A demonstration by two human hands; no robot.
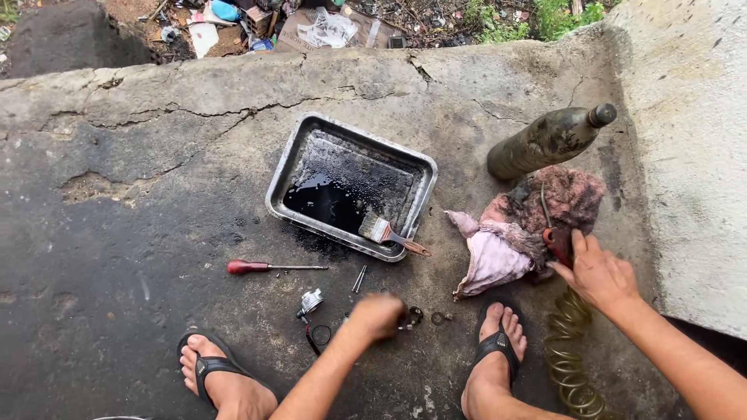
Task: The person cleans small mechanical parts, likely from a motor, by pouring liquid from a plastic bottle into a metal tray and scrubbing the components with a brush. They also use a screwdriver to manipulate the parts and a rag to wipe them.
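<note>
your left hand (379,315) is down low on the concrete floor (117,233), blurred, fingers curled in; whether it grips anything, you can't tell. a small dark ring part (413,316) sits right at its knuckles, half hidden. your right hand (595,272) is wrapped over a red air blow gun (557,243), mostly covered by your fingers and the dirty rag (513,233). its coiled hose (572,358) runs down and gets cut off at the bottom edge. the metal tray (284,183) holds black oil with a paintbrush (385,233) leaning on its rim. a red screwdriver (261,267) lies beside it, and a grimy bottle (548,141) lies tipped above the rag.
</note>
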